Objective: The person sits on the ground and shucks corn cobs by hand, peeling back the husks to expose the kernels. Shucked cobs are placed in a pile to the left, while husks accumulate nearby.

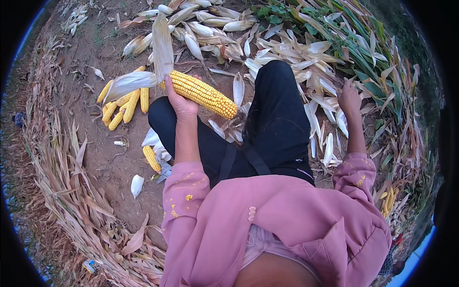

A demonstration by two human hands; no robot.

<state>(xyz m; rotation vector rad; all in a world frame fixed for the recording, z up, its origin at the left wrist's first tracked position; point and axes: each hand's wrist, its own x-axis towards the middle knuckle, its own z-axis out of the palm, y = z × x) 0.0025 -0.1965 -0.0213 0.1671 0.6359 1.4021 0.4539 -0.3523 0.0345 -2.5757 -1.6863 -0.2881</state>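
My left hand [182, 103] grips a yellow ear of corn [202, 94] near its base, above my left knee. Two pale husk leaves [163, 46] still hang off that end, one pointing away and one out to the left. The kernels are bare along the ear, and its tip points to the right. Off to the right, my right hand [349, 97] is over a heap of dry husks [319, 89], its fingers bent. Whether it holds a husk is hidden by the back of the hand.
Husked ears [131, 104] lie piled on the soil to the left, with one more ear [151, 158] by my left thigh. Unhusked ears [215, 23] are heaped ahead. Cut corn stalks [82, 186] border the left side; greener stalks [380, 64] border the right.
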